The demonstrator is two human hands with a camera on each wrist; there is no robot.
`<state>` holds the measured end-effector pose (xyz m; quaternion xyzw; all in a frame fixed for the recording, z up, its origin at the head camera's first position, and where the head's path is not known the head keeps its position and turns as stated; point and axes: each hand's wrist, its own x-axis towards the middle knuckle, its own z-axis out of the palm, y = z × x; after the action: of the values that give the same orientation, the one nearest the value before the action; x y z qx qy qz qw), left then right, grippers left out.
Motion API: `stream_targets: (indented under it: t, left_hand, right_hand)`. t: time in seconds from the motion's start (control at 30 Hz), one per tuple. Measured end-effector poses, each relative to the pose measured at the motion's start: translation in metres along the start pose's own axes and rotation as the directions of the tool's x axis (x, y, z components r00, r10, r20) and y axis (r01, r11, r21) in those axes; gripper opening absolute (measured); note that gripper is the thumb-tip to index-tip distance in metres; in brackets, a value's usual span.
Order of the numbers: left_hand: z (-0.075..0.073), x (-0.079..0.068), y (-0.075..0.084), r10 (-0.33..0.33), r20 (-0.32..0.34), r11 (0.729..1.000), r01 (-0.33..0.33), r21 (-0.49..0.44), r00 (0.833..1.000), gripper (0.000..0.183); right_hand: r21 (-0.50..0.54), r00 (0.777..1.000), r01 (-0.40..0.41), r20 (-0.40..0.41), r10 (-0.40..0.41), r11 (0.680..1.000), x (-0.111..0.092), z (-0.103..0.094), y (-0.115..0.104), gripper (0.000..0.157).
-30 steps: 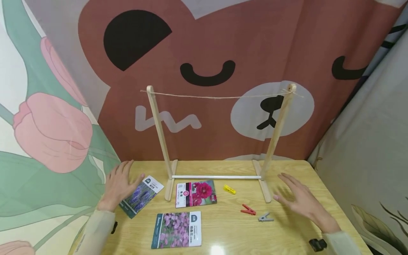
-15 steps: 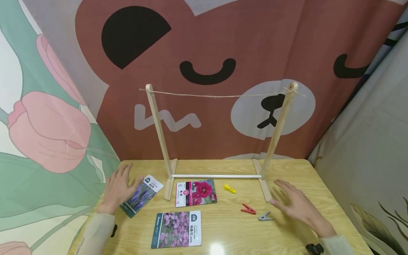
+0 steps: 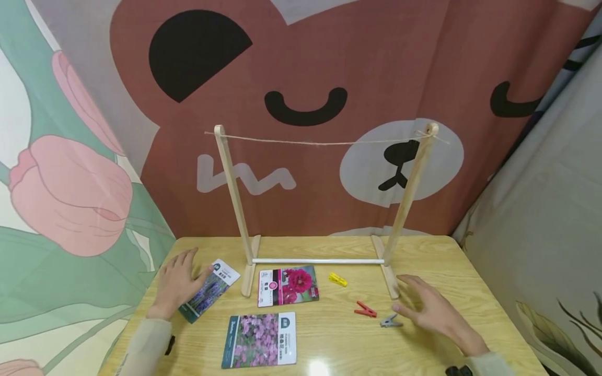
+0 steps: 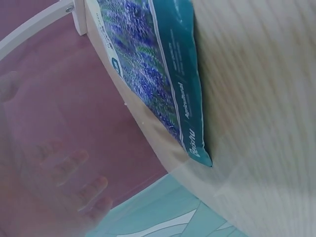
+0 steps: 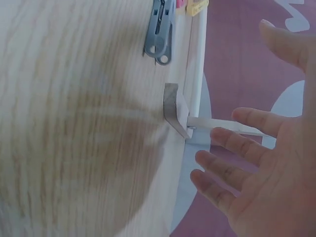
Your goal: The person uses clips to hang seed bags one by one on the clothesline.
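Lavender-printed seed packet (image 3: pixel 211 290) on the left part of the wood-grain table (image 3: pixel 376 355), aslant, white end toward the wooden rack (image 3: pixel 232 193). Over its left edge in the head view, left hand (image 3: pixel 176 284) with fingers extended and thumb spread, nothing gripped. At the right, right hand (image 3: pixel 435 310), likewise wide and without a load, thumb near the gray clothespin (image 3: pixel 391 320).

Beyond it, red clothespin (image 3: pixel 365 309) and yellow clothespin (image 3: pixel 337 279) in a loose diagonal, probably spaced so as to be pinched singly. Magenta-flower packet (image 3: pixel 288 285) just in front of the white rod (image 3: pixel 318 261), pink-flower packet (image 3: pixel 259 340) nearer the person; both face up, presumably to keep the prints in sight. Feet (image 3: pixel 390 283) crosswise under the posts (image 3: pixel 410 188), likely for steadiness; rod low between, likely to fix the spacing. String (image 3: pixel 301 142) tied near both post tops, slightly sagging, well above the packets.

From the left wrist, "Beishu" lettering (image 4: pixel 194 143) on the packet's teal border (image 4: pixel 187 54), unreadable overhead, and a gap between packet and blurred fingers. From the right wrist, clear space between thumb and gray clothespin, plus round holes (image 5: pixel 153 49) in its handle ends. Only from the head, the string and the other two packets.
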<state>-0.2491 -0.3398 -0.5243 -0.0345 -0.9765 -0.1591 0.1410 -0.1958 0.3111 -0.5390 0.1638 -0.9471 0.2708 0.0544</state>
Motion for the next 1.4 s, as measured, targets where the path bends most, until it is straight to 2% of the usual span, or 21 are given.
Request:
stream_targets:
  t: [0.17, 0.4, 0.67, 0.87, 1.1, 1.27, 1.4]
  left_hand:
    - [0.002, 0.001, -0.001, -0.004, 0.001, 1.0, 0.004, -0.007, 1.0, 0.083]
    - [0.004, 0.002, -0.003, -0.011, 0.022, 1.0, 0.012, -0.019, 1.0, 0.084]
    - [0.011, 0.001, -0.005, -0.039, 0.075, 0.999, 0.039, -0.001, 0.996, 0.09]
    - [0.016, 0.002, -0.006, -0.051, 0.09, 0.999, 0.051, 0.004, 0.995, 0.091]
    - [0.018, 0.002, -0.008, -0.058, 0.133, 0.998, 0.057, 0.013, 0.989, 0.094]
    - [0.02, 0.001, -0.011, -0.038, 0.131, 0.999, 0.034, 0.035, 0.991, 0.092]
    - [0.024, 0.001, -0.009, -0.041, 0.156, 0.999, 0.036, 0.033, 0.987, 0.092]
  right_hand:
    - [0.01, 1.0, 0.012, 0.014, -0.012, 1.0, -0.003, 0.004, -0.002, 0.077]
    - [0.08, 0.998, 0.042, 0.035, -0.045, 0.996, -0.002, 0.009, -0.004, 0.074]
    - [0.061, 0.997, 0.057, 0.052, -0.061, 0.996, -0.005, 0.016, -0.004, 0.07]
    - [0.054, 0.998, 0.049, 0.042, -0.051, 0.997, -0.007, 0.018, -0.005, 0.076]
    - [0.056, 0.998, 0.057, 0.037, -0.06, 0.997, -0.009, 0.023, -0.004, 0.07]
    - [0.044, 0.997, 0.023, 0.069, -0.026, 0.999, -0.012, 0.027, -0.008, 0.07]
    - [0.0, 0.998, 0.01, 0.055, -0.01, 1.0, -0.015, 0.028, -0.008, 0.065]
